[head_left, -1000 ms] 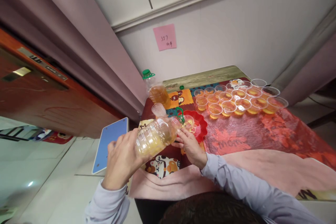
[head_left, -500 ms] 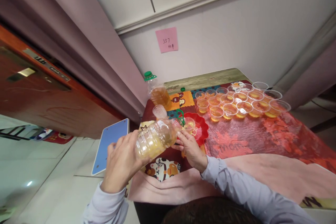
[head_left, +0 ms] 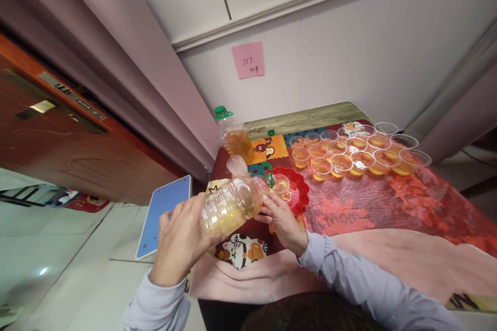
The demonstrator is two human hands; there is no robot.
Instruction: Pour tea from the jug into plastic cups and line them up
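Clear bottle tipped over a red plate, left hand wrapped tight around its base end.
Right hand's fingers are up by the neck, can't tell if they're actually gripping. Bottle neck and its green handle partly block the view of a small cup on the plate. Pretty crowded: upside-down-looking clear cup thing just behind, green-capped bottle past that, loose green cap farther back, rows of filled cups off right.
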